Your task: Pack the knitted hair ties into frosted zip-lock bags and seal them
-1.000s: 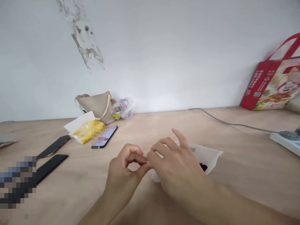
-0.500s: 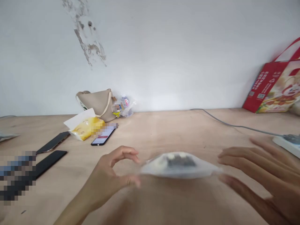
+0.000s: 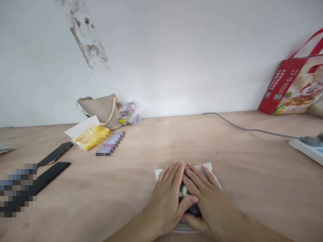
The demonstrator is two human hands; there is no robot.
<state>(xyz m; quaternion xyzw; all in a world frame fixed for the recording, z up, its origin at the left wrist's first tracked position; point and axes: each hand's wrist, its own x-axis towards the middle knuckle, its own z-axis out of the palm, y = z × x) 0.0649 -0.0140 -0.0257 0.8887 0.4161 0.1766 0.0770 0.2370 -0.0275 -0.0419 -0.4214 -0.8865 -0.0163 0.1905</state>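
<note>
One translucent plastic pouch (image 3: 208, 167) lies flat on the wooden tabletop (image 3: 247, 148), near the person, with dark and pale contents showing in the gap between two hands. The left hand (image 3: 166, 198) covers the pouch's left part, palm down, opened flat with its fingers straight and close together, its thumb stretched across the pouch's middle. The right hand (image 3: 208, 196) covers the pouch's right part, likewise flat and spread a little wider. Both touch the pouch from above and neither grips anything; their fingertips come together near the pouch's far edge.

Beyond the pouch to the left I count one phone with a lit screen (image 3: 110, 143), blurred in blocks, one yellow tissue pack (image 3: 94, 137), one beige handbag (image 3: 99, 109) and one bottle (image 3: 131, 107) in clear plastic. Farther left of the pouch are one dark phone (image 3: 55, 153) and one flat black object (image 3: 53, 174). Far to the pouch's right are one red shopping bag (image 3: 290, 84), one grey cable (image 3: 242, 127) and one white power strip (image 3: 304, 148).
</note>
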